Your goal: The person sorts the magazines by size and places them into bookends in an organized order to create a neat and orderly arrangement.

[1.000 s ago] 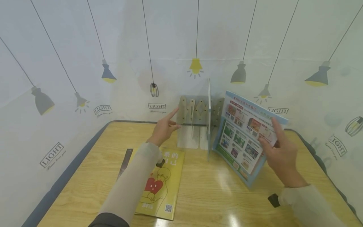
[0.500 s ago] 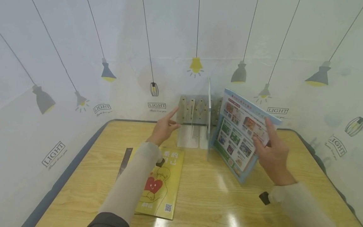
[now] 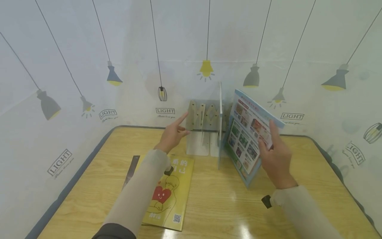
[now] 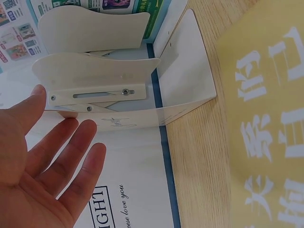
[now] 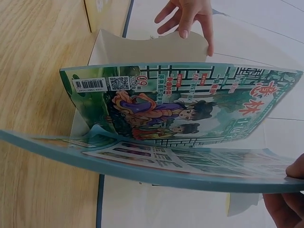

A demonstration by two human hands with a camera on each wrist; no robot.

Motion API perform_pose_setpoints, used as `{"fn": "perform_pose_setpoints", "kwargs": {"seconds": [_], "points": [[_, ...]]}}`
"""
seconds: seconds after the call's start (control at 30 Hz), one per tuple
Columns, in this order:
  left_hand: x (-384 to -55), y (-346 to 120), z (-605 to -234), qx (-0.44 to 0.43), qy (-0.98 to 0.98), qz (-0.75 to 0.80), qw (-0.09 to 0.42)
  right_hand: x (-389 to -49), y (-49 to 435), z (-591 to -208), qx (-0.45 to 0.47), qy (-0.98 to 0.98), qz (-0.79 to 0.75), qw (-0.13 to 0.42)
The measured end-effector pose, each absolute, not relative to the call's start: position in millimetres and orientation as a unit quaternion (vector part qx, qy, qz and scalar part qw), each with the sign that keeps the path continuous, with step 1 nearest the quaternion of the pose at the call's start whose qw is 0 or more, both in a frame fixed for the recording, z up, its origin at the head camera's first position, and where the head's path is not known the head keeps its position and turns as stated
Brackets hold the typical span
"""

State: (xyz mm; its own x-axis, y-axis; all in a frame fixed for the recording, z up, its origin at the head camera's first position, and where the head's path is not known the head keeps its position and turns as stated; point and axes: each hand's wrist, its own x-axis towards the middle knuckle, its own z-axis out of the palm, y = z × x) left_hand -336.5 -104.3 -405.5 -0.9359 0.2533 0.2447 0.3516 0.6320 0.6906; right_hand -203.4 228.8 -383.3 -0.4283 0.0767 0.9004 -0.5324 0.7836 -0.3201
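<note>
A cream, smooth sheet-metal book stand (image 3: 194,119) sits at the middle of the worktop's far edge. Its end panel and dividers have wavy outlines, flat plates extend from its foot along the wood-grained worktop (image 3: 218,205), and riveted, slotted strips cross between the dividers. Inside it stands a thin, glossy magazine with a green illustrated cover (image 5: 190,104), seen almost edge-on from the head; the right wrist view shows its robed figures, barcode, QR code and white title characters.

The left hand (image 3: 170,136) touches the stand's left end panel, its fingers mostly extended and spread, not clenched. The right hand (image 3: 276,159) grasps a glossy, pale-blue-bordered magazine (image 3: 247,132) near its upper right corner, thumb on one face and fingers on the other. That magazine tilts just right of the one in the stand, its printed face of small pictures turned left; the right wrist view shows it bowed.

Toward the near edge, left of centre, a glossy yellow booklet with a red smiling heart (image 3: 179,192) lies flat, partly covered by the left sleeve (image 3: 134,196). A dark printed item (image 3: 131,167) shows beyond its left side. Behind the far edge hangs a creased pale covering (image 3: 134,49) printed with lamps.
</note>
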Motion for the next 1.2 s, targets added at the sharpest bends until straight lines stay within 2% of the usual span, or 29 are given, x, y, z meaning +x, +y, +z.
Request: {"fn": "perform_pose_setpoints", "kwargs": {"seconds": [0.33, 0.57, 1.2], "points": [[-335.8, -104.2, -404.1, -0.164, -0.902, -0.396, 0.056, -218.5, 218.2, -388.5, 0.142, -0.782, 0.273, 0.542], [-337.4, -104.1, -405.6, -0.174, -0.9, -0.394, 0.063, -229.0, 213.9, -391.7, 0.136, -0.795, 0.231, 0.544], [-335.4, -104.1, -404.3, -0.173, -0.899, -0.398, 0.064, -249.3, 200.8, -399.0, 0.128, -0.791, 0.236, 0.55]]}}
